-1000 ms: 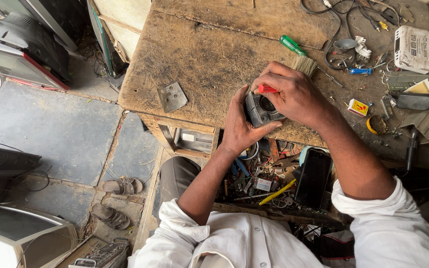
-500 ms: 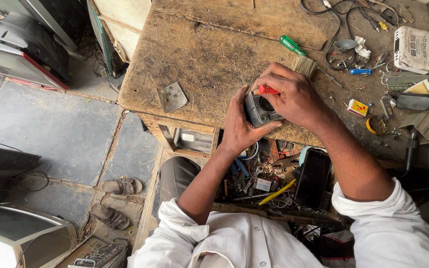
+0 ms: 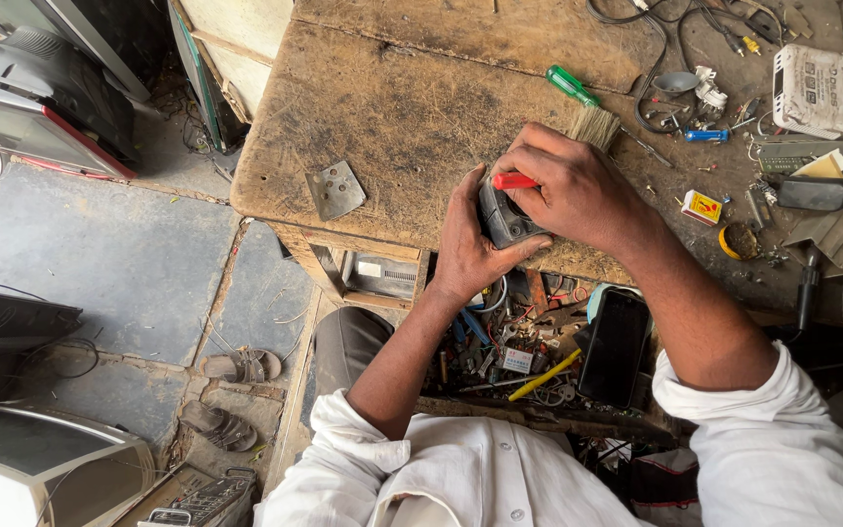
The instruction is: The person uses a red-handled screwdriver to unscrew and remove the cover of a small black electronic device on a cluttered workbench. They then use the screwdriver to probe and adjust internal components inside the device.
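Observation:
My left hand [image 3: 467, 246] cups a small dark grey device [image 3: 502, 217] against the front edge of a worn wooden workbench [image 3: 402, 107]. My right hand [image 3: 570, 187] is closed over the device's top and grips a red-handled tool [image 3: 513, 181] pressed against it. The tool's tip is hidden under my fingers. A paintbrush with pale bristles [image 3: 594, 125] lies just beyond my right hand.
A green-handled screwdriver [image 3: 571, 86], a flat metal plate [image 3: 336, 188], cables, a white box [image 3: 812, 90] and small parts lie on the bench. An open drawer below holds tools and a black phone [image 3: 614, 346]. Sandals [image 3: 236, 365] lie on the stone floor at left.

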`<action>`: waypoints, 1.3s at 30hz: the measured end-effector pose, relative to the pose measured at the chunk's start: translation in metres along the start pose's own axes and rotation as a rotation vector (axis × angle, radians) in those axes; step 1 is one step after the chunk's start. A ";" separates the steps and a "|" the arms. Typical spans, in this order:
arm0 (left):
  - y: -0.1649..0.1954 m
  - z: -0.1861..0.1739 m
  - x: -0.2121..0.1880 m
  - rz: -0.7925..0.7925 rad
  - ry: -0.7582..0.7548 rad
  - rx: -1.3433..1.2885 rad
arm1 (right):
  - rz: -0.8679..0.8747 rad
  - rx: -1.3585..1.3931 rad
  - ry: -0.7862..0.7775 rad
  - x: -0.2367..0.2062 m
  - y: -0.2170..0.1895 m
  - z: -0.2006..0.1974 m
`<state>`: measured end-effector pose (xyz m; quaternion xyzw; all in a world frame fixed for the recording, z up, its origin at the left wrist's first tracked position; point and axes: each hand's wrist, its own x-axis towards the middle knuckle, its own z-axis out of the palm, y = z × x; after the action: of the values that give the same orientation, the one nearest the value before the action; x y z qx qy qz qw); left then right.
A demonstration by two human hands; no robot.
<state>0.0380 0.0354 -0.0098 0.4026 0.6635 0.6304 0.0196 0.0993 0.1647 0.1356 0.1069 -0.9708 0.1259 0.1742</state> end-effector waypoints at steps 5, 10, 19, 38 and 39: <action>0.000 0.000 0.000 -0.001 0.009 -0.047 | 0.044 0.040 -0.037 0.006 0.000 -0.002; 0.001 -0.003 0.000 -0.001 -0.011 -0.042 | 0.032 0.048 -0.069 0.012 0.002 -0.004; -0.001 -0.002 0.001 0.020 -0.003 -0.036 | -0.054 -0.041 -0.011 0.009 0.000 0.002; 0.003 -0.004 0.002 -0.011 -0.024 -0.010 | 0.009 -0.066 -0.037 0.013 -0.009 0.000; 0.003 -0.004 0.002 0.006 -0.010 -0.003 | 0.009 -0.056 -0.053 0.013 -0.007 0.000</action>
<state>0.0361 0.0330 -0.0049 0.4074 0.6614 0.6294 0.0216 0.0888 0.1554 0.1416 0.1010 -0.9787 0.0964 0.1506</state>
